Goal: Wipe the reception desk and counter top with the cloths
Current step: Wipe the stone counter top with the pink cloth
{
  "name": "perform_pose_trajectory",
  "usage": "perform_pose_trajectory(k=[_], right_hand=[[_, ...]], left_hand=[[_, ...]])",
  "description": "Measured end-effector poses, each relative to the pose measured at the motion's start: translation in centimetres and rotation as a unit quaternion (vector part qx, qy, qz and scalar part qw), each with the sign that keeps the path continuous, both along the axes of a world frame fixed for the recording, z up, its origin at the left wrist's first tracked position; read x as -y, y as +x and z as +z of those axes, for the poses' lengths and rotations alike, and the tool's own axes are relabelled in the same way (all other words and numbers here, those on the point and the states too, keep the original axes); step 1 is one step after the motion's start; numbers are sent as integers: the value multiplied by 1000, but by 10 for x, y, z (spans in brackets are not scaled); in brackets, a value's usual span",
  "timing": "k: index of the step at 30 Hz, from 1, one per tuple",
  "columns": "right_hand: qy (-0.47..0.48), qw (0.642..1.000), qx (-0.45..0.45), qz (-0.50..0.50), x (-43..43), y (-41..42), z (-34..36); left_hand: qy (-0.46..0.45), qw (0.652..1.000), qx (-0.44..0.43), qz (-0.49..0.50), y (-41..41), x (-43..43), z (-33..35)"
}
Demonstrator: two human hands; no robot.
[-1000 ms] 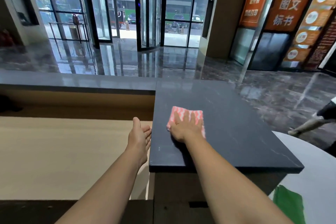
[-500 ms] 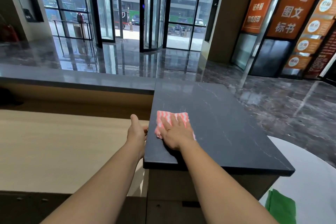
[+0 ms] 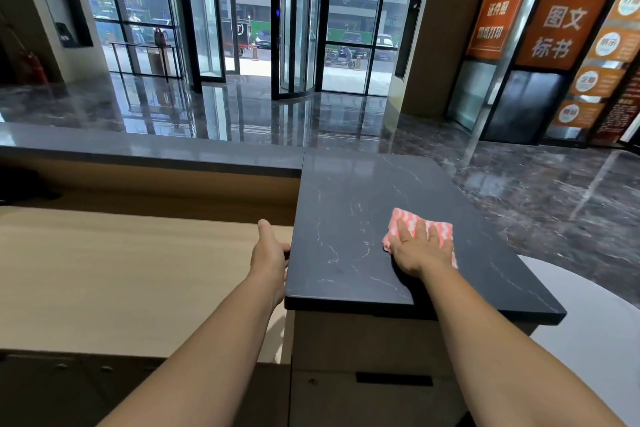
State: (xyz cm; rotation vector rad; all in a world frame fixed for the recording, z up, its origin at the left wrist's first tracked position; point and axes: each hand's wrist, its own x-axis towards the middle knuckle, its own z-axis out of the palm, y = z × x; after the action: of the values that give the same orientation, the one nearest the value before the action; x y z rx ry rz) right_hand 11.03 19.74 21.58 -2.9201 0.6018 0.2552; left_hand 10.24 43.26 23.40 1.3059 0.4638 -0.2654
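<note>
A folded pink-and-white patterned cloth (image 3: pixel 401 218) lies on the dark marble counter top (image 3: pixel 349 218). My right hand (image 3: pixel 420 248) presses flat on the cloth with straight fingers, right of the slab's middle. My left hand (image 3: pixel 268 253) rests against the left edge of the counter top, thumb up, its fingers curled at the slab's edge and mostly hidden. Left of the slab and lower lies the light wooden reception desk (image 3: pixel 121 274).
A long dark counter ledge (image 3: pixel 145 149) runs along the back of the desk to the left. A white rounded surface (image 3: pixel 595 333) lies at the lower right. Beyond the counter are a glossy marble lobby floor (image 3: pixel 536 184), a revolving glass door (image 3: pixel 294 21) and orange signs (image 3: pixel 571 3).
My right hand has slid the cloth from the left edge of the counter top toward its right side. The left hand stays at the slab's left edge.
</note>
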Motion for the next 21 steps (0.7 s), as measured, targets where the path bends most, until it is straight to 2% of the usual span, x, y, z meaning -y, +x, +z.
perform_pose_trajectory(k=[5,15,18,21], right_hand=[[6,1000,9,-16,-48,0,3],[-3,983,42,176,-177,-9,-6],[-26,972,32,230,-184,-16,-9],[-18,966,26,257,-169,-21,-8]], left_hand=[[-12,1000,15,-3,-6,-7,-4],[-40,999,-1,19,-10,-11,-9],[-56,998,-22,35,-15,-17,-12],[-35,998,-13,52,-18,-15,-15]])
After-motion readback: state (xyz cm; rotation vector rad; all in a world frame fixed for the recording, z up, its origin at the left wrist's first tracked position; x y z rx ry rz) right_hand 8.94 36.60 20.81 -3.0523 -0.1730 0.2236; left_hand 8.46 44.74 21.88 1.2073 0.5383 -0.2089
